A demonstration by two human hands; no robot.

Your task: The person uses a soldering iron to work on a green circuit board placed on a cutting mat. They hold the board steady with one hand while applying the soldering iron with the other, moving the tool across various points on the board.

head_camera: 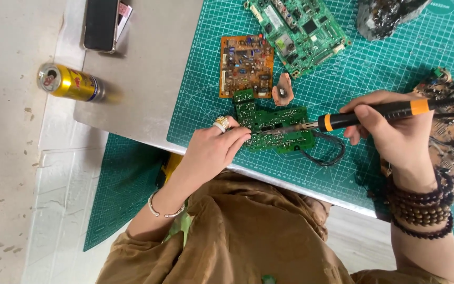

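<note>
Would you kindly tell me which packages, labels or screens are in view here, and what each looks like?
Drink can: lying on its side left of the table, a yellow cylinder with a printed label.
Phone: top left on the table, a dark rectangular screen, switched off.

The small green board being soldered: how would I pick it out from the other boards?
On the green cutting mat, look near the table edge, between the left hand and the soldering iron. The green board is L-shaped, unlike the square orange board.
</note>
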